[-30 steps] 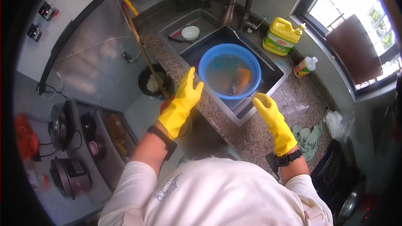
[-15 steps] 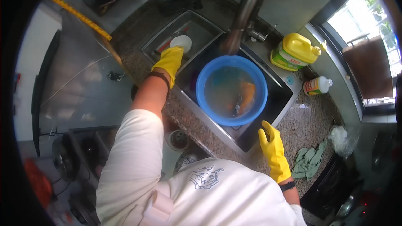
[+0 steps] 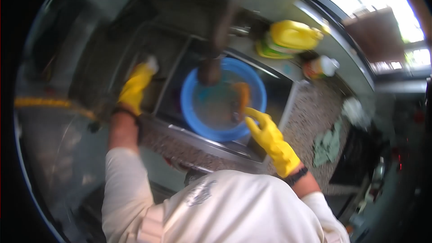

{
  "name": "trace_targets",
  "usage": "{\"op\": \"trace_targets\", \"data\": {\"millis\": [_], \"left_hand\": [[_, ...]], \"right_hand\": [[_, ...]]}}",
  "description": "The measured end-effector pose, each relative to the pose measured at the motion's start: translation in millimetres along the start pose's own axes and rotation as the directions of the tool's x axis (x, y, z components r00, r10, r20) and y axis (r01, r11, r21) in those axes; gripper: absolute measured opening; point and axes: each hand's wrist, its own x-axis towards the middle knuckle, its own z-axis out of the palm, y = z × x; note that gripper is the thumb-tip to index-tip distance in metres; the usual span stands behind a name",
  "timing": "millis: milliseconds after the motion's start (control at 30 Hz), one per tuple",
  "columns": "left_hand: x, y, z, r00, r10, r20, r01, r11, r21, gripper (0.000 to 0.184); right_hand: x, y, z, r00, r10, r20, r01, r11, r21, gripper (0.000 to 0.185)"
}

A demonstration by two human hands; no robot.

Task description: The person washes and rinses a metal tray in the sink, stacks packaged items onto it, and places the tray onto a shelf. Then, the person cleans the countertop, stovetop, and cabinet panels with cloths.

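My left hand [image 3: 137, 86], in a yellow rubber glove, reaches into the small left sink [image 3: 168, 47]. Its fingers are closed on a small white bowl [image 3: 152, 64], blurred by motion and mostly covered by the glove. My right hand [image 3: 270, 143], gloved the same way, is at the near right rim of a blue basin [image 3: 262, 81]. Its fingers are apart and hold nothing. Cloudy water fills the basin, with an orange-yellow thing [image 3: 243, 95] in it whose kind I cannot make out.
A faucet [image 3: 222, 31] hangs over the basin, which stands in the larger sink. Behind on the right are a yellow jug [image 3: 292, 38] and a white-capped bottle [image 3: 320, 67]. A green cloth [image 3: 327, 144] and a clear plastic bag [image 3: 355, 111] lie on the granite counter [image 3: 308, 108].
The view has swung, so everything sits differently in it. My right hand has moved from the counter's front up to the basin's rim. My left hand stays with the white bowl.
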Motion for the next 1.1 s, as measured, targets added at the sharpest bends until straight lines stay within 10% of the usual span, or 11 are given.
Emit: {"op": "trace_targets", "data": {"millis": [133, 300, 400, 533, 633, 733, 867, 1100], "left_hand": [[-9.2, -45.0, -15.5, 0.992, -0.121, -0.024, 0.099, 0.899, -0.426, 0.058], [-39.7, -73.1, -39.2, 0.856, 0.468, -0.218, -0.460, 0.883, 0.093, 0.043], [-29.1, -41.8, -48.2, 0.989, 0.146, -0.011, -0.137, 0.896, -0.422, 0.047], [-16.0, -28.6, -29.0, 0.974, 0.226, 0.025, -0.218, 0.958, -0.184, 0.049], [-11.8, -27.4, -10.5, 0.967, 0.251, 0.049, -0.253, 0.966, 0.049, 0.051], [-12.9, -22.9, 3.3, 0.966, 0.248, 0.073, -0.258, 0.938, 0.229, 0.053], [-14.5, -12.3, 6.6, 0.968, 0.242, 0.070, -0.251, 0.909, 0.332, 0.056], [-42.1, 1.9, -22.3, 0.964, 0.238, -0.116, -0.236, 0.971, 0.033, 0.049]], "right_hand": [[14.8, 7.2, 0.2, 0.989, 0.008, 0.148, -0.013, 0.999, 0.034, 0.044], [21.7, 17.0, -3.3, 0.978, 0.006, 0.207, -0.022, 0.997, 0.078, 0.044], [19.7, 30.7, -4.9, 0.977, -0.049, 0.208, 0.041, 0.998, 0.045, 0.042], [-11.6, 49.1, -16.3, 0.991, -0.134, 0.005, 0.134, 0.990, 0.054, 0.043], [-33.0, 82.3, -28.8, 0.846, -0.282, -0.452, 0.272, 0.958, -0.089, 0.049], [-64.1, 122.8, -89.0, 0.599, -0.306, -0.740, -0.021, 0.918, -0.397, 0.056], [-120.6, 201.3, -169.1, 0.462, 0.185, -0.867, -0.670, 0.714, -0.205, 0.097], [-146.4, 301.3, -193.3, 0.466, 0.511, -0.722, -0.720, 0.693, 0.026, 0.059]]}}
